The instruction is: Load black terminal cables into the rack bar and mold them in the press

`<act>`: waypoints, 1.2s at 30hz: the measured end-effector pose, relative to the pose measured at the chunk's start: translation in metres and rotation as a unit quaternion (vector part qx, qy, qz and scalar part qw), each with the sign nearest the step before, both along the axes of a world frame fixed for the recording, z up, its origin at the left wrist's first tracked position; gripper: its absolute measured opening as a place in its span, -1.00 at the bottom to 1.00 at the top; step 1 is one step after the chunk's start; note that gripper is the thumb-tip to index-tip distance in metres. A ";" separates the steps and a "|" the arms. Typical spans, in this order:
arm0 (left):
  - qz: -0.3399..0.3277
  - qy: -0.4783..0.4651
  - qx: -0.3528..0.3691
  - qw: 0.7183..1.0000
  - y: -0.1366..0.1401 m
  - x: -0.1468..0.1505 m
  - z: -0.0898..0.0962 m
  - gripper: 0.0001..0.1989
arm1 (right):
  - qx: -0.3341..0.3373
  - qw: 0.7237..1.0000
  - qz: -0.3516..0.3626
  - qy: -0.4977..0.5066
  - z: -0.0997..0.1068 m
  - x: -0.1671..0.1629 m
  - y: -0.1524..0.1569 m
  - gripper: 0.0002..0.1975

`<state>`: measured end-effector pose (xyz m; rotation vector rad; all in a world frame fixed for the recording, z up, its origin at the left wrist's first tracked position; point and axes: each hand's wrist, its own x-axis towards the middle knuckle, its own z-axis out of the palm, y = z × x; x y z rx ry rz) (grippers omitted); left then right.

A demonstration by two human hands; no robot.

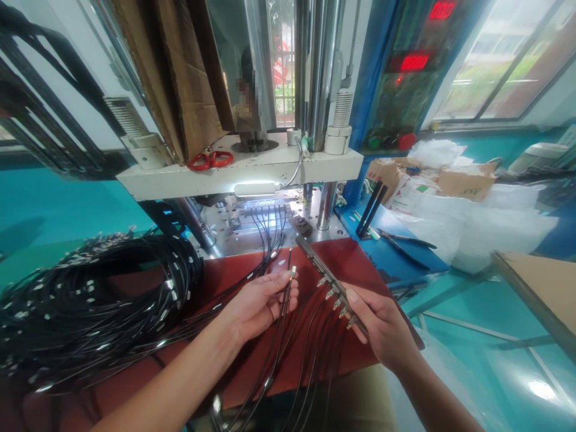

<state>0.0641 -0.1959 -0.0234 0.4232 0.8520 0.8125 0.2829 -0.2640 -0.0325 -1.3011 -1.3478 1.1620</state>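
Observation:
My left hand [265, 303] pinches a thin black cable [285, 303] near its end, where a small metal connector [294, 272] sticks up past the fingertips. In my right hand [378, 321] is a long dark metal bar [330, 277], slanted from upper left to lower right, with the thumb on top. Several metal connectors [335, 299] sit along the bar's lower edge, and their black cables [310, 336] hang down over the red board [360, 264]. The two hands are apart, both above that board.
A big coil of black cables [103, 300] lies at left. Behind stands a press with a pale plate [252, 162] carrying red-handled scissors [210, 159]; more cables [267, 225] run into its lit bed [261, 216]. Right are a blue ledge [382, 252] with tools, white bags [486, 222] and a cardboard box [468, 180].

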 end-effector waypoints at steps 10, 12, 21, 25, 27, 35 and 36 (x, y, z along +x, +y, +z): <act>0.013 -0.033 0.005 0.999 0.004 0.008 0.005 -0.94 | 0.003 1.000 0.000 0.006 -0.001 0.000 0.001 -0.56; 0.011 -0.023 0.010 1.000 0.004 0.008 0.005 -0.93 | 0.002 1.000 0.002 0.005 0.000 0.001 0.001 -0.57; 0.060 0.193 0.215 0.955 -0.001 0.034 0.007 -0.69 | -0.002 1.000 0.005 -0.007 0.002 0.000 0.002 -0.54; 0.051 0.239 0.266 0.933 -0.003 0.039 0.008 -0.72 | -0.003 1.000 0.015 -0.019 0.004 -0.001 0.001 -0.54; 0.039 0.254 0.277 0.926 -0.003 0.040 0.008 -0.73 | 0.001 1.000 0.018 -0.023 0.004 -0.001 0.001 -0.56; 0.025 0.277 0.265 0.923 -0.001 0.039 0.017 -0.70 | 0.002 0.999 0.027 -0.038 0.002 0.001 0.001 -0.58; 0.024 0.276 0.264 0.924 -0.001 0.039 0.017 -0.70 | 0.002 0.999 0.026 -0.037 0.003 0.000 0.001 -0.58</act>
